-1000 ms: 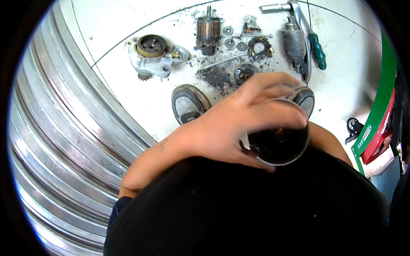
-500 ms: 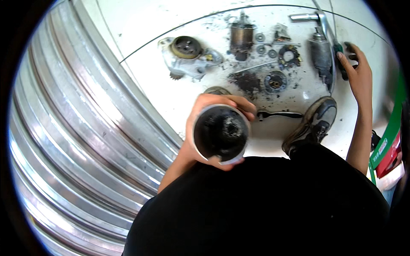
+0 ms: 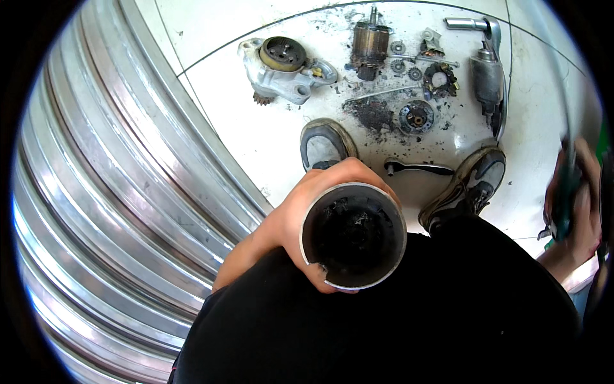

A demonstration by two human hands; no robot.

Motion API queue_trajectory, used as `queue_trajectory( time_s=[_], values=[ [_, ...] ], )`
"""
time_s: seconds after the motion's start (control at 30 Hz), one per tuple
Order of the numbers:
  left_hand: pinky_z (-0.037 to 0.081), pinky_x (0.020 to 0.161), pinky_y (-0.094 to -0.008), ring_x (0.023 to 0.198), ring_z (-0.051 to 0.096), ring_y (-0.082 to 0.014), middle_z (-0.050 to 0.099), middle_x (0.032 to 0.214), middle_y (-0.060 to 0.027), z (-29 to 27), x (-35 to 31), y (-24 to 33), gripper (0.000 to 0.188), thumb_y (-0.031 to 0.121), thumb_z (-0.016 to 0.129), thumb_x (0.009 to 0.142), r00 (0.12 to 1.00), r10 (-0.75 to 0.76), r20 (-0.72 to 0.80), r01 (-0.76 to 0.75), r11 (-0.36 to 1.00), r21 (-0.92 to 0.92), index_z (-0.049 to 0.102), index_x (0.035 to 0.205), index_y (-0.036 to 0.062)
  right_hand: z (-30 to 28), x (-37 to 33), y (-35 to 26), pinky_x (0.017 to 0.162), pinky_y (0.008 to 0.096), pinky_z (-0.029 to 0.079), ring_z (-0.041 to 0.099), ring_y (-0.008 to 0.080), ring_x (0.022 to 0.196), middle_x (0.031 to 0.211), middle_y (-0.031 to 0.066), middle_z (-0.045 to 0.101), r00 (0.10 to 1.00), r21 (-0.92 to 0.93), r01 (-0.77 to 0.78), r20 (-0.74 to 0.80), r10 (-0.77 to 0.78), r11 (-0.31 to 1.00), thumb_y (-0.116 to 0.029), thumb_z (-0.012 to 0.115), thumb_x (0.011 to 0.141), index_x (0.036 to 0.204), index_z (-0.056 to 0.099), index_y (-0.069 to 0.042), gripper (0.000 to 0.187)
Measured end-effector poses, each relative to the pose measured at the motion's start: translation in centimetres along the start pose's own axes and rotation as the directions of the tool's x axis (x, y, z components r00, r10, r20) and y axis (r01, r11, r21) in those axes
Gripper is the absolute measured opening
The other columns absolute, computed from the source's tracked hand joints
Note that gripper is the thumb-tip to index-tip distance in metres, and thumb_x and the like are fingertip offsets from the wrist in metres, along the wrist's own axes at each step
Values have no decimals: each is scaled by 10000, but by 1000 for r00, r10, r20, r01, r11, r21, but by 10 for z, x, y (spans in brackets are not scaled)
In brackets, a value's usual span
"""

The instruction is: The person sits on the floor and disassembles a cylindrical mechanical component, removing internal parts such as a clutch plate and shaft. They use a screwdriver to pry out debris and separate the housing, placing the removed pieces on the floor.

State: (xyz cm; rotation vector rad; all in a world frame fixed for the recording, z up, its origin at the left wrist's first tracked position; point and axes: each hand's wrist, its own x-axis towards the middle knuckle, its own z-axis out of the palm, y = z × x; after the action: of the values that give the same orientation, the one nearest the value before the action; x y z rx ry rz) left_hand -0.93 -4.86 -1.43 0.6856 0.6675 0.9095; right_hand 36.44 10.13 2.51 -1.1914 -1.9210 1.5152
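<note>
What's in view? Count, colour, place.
Can: 1, silver, lower centre
Screwdriver: 1, green, far right
Casting: 1, grey, upper left
Motor core: 1, brown, top centre
Gears: 3, grey, beside core
Rods: 2, silver, upper centre
Bracket: 1, grey, upper centre
Ring: 1, dark, below bracket
Round plate: 1, grey, below ring
Cylinder: 1, grey, upper right
Socket wrench: 1, silver, upper right
Small wrench: 1, black, below plate
Dirt: 1 patch, black, centre
Ribbed metal: 1, silver, left
Strip: 1, green, right edge
Floor: 1, white, underneath
Left hand: 1, bare, around can
Right hand: 1, bare, on screwdriver
Shoes: 2, grey, centre
Clothing: 1, black, bottom
</note>
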Motion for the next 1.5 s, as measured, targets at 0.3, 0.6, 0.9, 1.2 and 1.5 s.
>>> queue_trajectory(
  time_s=[0.3,0.6,0.9,1.2,1.5],
  values=[
    [550,809,-308,922,710,-206,698,1036,-82,9,8,6,892,310,922,396,979,-197,45,198,980,-19,569,1164,24,3,76,-123,533,262,566,695,223,706,863,184,692,606,-225,429,790,-94,875,-47,718,868,1115,687,35,262],
    [541,862,-317,964,693,-196,685,1078,-100,10,7,-6,918,321,909,393,989,-90,121,103,989,-109,561,1186,14,89,76,-114,535,276,560,690,223,703,859,173,681,527,-263,544,846,-81,797,-57,713,868,1132,679,18,277],
    [529,887,-321,998,676,-198,669,1106,-107,10,10,-9,926,304,907,405,985,-58,163,102,957,-273,553,1207,5,106,67,-97,536,290,554,684,223,700,855,162,670,527,-236,497,847,-74,835,-66,708,867,1150,671,0,293],
    [519,875,-304,979,673,-187,669,1090,-99,12,7,-5,914,292,903,418,984,-107,144,132,975,-181,548,1209,0,92,60,-97,538,304,549,678,224,697,851,151,659,543,-212,444,836,-74,870,-75,704,866,1168,663,-17,310],
    [515,875,-299,969,676,-170,684,1071,-86,10,10,-2,918,264,903,423,969,-161,189,201,956,-214,536,1222,-1,10,43,-106,539,318,543,672,224,694,847,139,648,600,-190,335,798,-54,923,-85,699,865,1186,655,-35,327]
  ],
)
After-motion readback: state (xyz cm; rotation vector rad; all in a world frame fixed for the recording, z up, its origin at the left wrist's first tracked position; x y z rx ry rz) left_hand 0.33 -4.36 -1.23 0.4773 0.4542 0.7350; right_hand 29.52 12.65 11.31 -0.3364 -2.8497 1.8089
